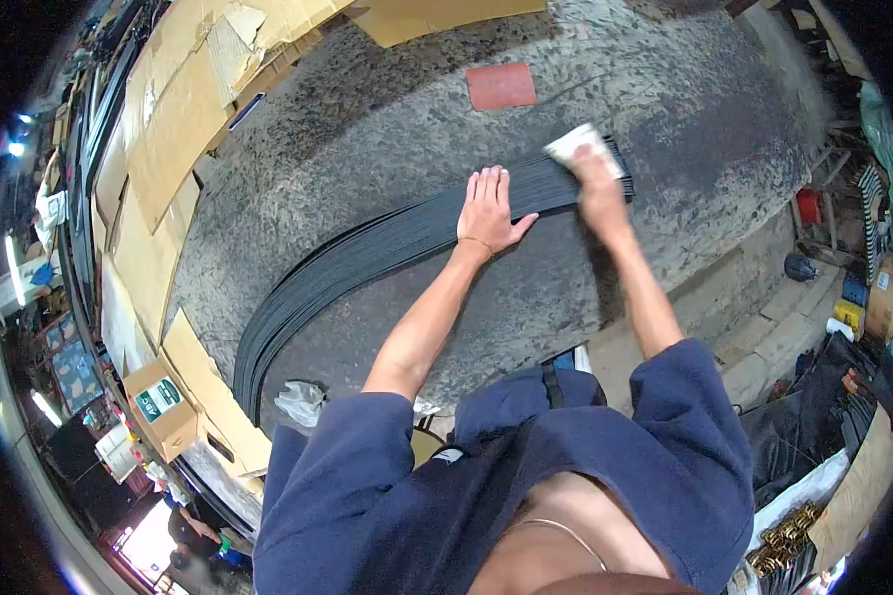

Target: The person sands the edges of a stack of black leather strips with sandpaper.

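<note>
A long bundle of thin black strips point(367, 248) lies curved across the dark, scuffed work surface point(397, 149). My left hand point(485, 213) rests flat on top of the bundle, fingers stretched out and thumb spread to the right. Near the bundle's right end, my right hand point(597, 183) holds a white rectangular pad point(574, 144) against the strips. The hand is slightly blurred, and its fingers partly cover the pad. The strip ends point(620, 164) show just beyond the pad.
A dull red rectangular piece point(501, 86) lies farther back. Cardboard sheets point(184, 119) line the left and far edges. A crumpled clear plastic bag point(302, 402) sits near the front edge, and a cardboard box point(159, 409) stands at left. Another person point(193, 535) appears at lower left.
</note>
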{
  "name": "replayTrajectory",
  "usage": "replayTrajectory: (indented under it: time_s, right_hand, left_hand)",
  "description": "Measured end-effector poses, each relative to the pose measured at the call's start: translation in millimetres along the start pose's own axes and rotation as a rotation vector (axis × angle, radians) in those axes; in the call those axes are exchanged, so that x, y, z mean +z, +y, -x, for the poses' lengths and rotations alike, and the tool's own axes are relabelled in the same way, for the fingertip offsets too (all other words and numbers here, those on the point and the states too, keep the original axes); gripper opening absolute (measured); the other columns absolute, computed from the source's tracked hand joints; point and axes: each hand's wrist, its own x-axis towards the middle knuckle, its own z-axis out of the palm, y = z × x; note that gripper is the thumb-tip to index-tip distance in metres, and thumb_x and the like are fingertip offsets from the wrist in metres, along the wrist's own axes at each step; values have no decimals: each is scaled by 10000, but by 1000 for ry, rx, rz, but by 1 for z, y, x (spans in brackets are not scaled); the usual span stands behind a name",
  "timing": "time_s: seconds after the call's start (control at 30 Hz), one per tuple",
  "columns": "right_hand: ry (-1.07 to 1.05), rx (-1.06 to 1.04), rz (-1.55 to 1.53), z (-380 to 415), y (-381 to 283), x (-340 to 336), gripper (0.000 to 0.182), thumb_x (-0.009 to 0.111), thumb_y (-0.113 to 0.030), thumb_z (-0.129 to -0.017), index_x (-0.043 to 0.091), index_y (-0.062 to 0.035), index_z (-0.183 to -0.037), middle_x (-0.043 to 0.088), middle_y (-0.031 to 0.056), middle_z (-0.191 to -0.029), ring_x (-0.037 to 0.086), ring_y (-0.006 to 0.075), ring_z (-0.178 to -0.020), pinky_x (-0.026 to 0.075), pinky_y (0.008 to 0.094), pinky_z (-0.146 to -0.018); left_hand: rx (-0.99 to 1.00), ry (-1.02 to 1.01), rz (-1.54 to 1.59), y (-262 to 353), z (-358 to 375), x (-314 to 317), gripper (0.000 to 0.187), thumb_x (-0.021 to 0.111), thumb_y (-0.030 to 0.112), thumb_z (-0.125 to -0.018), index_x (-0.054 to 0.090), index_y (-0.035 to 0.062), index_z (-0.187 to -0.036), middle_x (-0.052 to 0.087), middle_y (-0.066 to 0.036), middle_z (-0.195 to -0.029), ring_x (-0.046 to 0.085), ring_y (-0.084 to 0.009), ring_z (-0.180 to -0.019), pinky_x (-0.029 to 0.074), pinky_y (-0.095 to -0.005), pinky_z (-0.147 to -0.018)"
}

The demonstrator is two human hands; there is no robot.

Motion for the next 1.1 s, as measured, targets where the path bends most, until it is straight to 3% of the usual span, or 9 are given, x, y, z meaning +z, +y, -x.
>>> replayTrajectory:
  time_s: [0.13,0.27,0.43,0.47,0.57,0.73,0.8,0.93,1.1]
  right_hand:
    - [141,270,-36,-6,-32,11,448,533,-2,-854,616,18,-1294,598,248,-1354,543,408,-1298,367,465,-1157]
    - [-135,-89,-125,12,-41,30,423,502,41,-866,629,11,-1269,621,218,-1336,563,373,-1291,398,466,-1135]
    - [331,276,84,-13,-23,12,492,466,80,-842,598,27,-1313,610,244,-1331,561,392,-1270,405,467,-1122]
    - [202,474,-69,-18,-55,9,507,477,75,-838,567,63,-1337,577,251,-1383,527,391,-1322,380,469,-1146]
    - [-14,-143,-29,12,-75,50,493,493,45,-854,587,15,-1338,621,259,-1293,559,396,-1280,425,478,-1105]
    - [276,192,37,-21,-6,-7,466,461,109,-848,641,4,-1265,632,251,-1296,595,379,-1244,442,434,-1092]
    - [195,369,-55,-11,-48,13,445,491,45,-862,631,12,-1283,607,256,-1337,582,385,-1251,430,461,-1086]
    - [-66,-96,-109,20,-52,28,408,526,-4,-891,642,-5,-1282,634,222,-1319,597,363,-1250,428,454,-1110]
    - [185,244,16,-3,-26,14,406,503,15,-877,630,44,-1261,635,234,-1307,569,358,-1285,419,450,-1115]
  left_hand:
    - [-8,-14,-15,2,-1,0,918,745,553,-789,462,-108,-1359,481,-249,-1396,441,-409,-1328,299,-521,-1172]
    - [-21,-72,-32,-1,-1,1,916,735,568,-788,473,-105,-1351,488,-246,-1387,442,-403,-1329,305,-517,-1167]
    - [-12,9,23,1,-2,0,913,748,554,-773,478,-103,-1347,498,-254,-1368,441,-404,-1326,301,-524,-1166]
    - [-12,12,24,1,-2,-1,904,762,541,-763,487,-101,-1337,502,-250,-1355,453,-409,-1309,318,-525,-1154]
    - [3,-60,-12,-6,2,6,902,758,544,-768,486,-102,-1336,503,-252,-1352,458,-411,-1302,317,-525,-1157]
    - [-10,23,42,-2,1,3,913,755,534,-754,479,-103,-1346,496,-259,-1379,442,-422,-1330,293,-536,-1171]
    - [-12,-13,-1,-1,-2,4,934,734,566,-770,473,-105,-1364,493,-263,-1402,432,-416,-1355,279,-527,-1184]
    - [30,-21,-13,-3,1,9,906,767,535,-758,484,-106,-1332,502,-248,-1372,446,-426,-1321,312,-536,-1155]
    - [17,43,-15,2,-1,5,893,770,523,-763,486,-111,-1325,510,-254,-1379,451,-432,-1318,307,-538,-1161]
